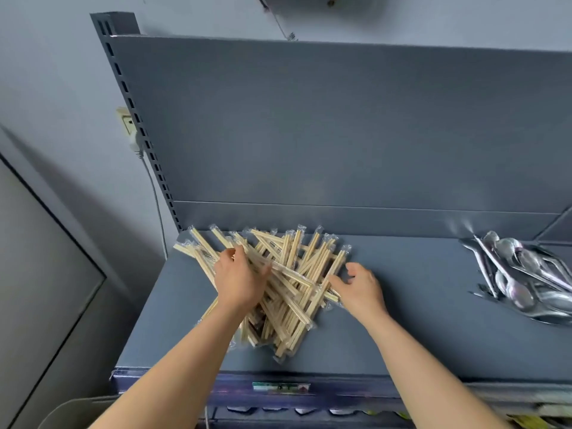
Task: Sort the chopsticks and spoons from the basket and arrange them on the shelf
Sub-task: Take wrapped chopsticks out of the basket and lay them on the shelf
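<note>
Chopsticks (278, 283) lie right under your fingers, a loose crisscrossed heap of pale wooden pairs in clear plastic sleeves, on the left half of the shelf (402, 305). Your left hand (240, 281) rests on top of the heap at its left side, fingers (238, 253) spread apart and pressed flat on several pairs, clamped on none that you can see. Your right hand (360, 287) sits at the heap's right edge, fingers (335, 281) loosely curled and apart, tips touching the near ends of the outermost pairs. The heap sits between your two hands, so each is equally close to it; most pairs run near-to-far with a lean, though some cross almost left-to-right at the far left corner. To square them up you would likely need to sweep both hands inward and turn the stray ones to one long axis. Spoons (523, 280), shiny metal and jumbled, lie well apart at the far right of the same shelf, nearer your right hand. No basket is clearly in view.
</note>
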Available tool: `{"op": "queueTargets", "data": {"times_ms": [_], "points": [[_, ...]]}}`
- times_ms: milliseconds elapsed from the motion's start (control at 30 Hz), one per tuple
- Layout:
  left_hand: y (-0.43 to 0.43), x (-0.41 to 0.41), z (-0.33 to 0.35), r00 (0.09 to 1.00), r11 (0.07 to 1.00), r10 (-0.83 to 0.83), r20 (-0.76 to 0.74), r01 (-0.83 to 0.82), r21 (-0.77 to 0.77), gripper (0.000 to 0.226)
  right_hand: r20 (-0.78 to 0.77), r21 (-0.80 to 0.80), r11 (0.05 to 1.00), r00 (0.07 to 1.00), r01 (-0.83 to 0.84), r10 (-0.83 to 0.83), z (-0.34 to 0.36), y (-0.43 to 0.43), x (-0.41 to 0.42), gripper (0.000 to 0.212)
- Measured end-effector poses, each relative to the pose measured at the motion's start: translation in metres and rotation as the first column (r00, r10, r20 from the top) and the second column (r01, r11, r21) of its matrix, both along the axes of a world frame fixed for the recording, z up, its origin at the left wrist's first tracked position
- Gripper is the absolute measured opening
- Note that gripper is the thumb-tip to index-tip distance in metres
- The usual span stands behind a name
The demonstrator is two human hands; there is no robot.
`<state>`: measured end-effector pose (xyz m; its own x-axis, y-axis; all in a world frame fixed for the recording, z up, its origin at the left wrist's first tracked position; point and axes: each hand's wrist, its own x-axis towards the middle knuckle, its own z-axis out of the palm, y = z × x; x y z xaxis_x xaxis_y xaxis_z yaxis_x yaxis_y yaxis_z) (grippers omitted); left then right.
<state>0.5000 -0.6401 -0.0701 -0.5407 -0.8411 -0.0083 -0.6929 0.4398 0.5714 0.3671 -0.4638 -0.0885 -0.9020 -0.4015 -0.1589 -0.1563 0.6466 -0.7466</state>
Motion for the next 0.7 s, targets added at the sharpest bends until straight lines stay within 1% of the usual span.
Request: {"op": "queueTargets", "data": {"times_ms": [67,200,300,367,433,500,600,700], "points": [[0.005,0.001,0.006,0.999,0.998,-0.047,-0.011,0.047,-0.035,0.066,-0.015,-0.028,0.999,1.000,0.025,-0.026,0.007,0.010,0.001,0.057],[0.024,-0.002,0.025,0.971,0.983,-0.184,-0.153,0.183,-0.024,0.048,-0.034,-0.125,0.982,0.989,0.140,-0.145,0.028,0.047,-0.002,0.050],[0.046,-0.011,0.039,0.922,0.953,-0.298,-0.247,0.302,-0.024,0.037,-0.046,-0.222,0.942,0.962,0.252,-0.268,0.046,0.087,-0.008,0.044],[0.067,-0.021,0.047,0.882,0.929,-0.352,-0.315,0.370,0.000,0.029,-0.039,-0.289,0.902,0.937,0.322,-0.347,0.055,0.121,-0.012,0.033],[0.095,-0.034,0.053,0.845,0.899,-0.397,-0.358,0.436,0.032,0.025,-0.043,-0.337,0.859,0.906,0.384,-0.422,0.060,0.158,-0.017,0.014],[0.127,-0.050,0.056,0.805,0.861,-0.444,-0.393,0.505,0.063,0.022,-0.055,-0.372,0.815,0.866,0.443,-0.496,0.064,0.198,-0.023,0.019],[0.183,-0.081,0.056,0.738,0.785,-0.528,-0.419,0.613,0.090,0.019,-0.068,-0.391,0.769,0.817,0.506,-0.573,0.067,0.262,-0.033,0.033],[0.244,-0.117,0.056,0.684,0.715,-0.590,-0.429,0.689,0.116,0.017,-0.062,-0.405,0.710,0.758,0.575,-0.649,0.067,0.332,-0.047,0.037]]}}
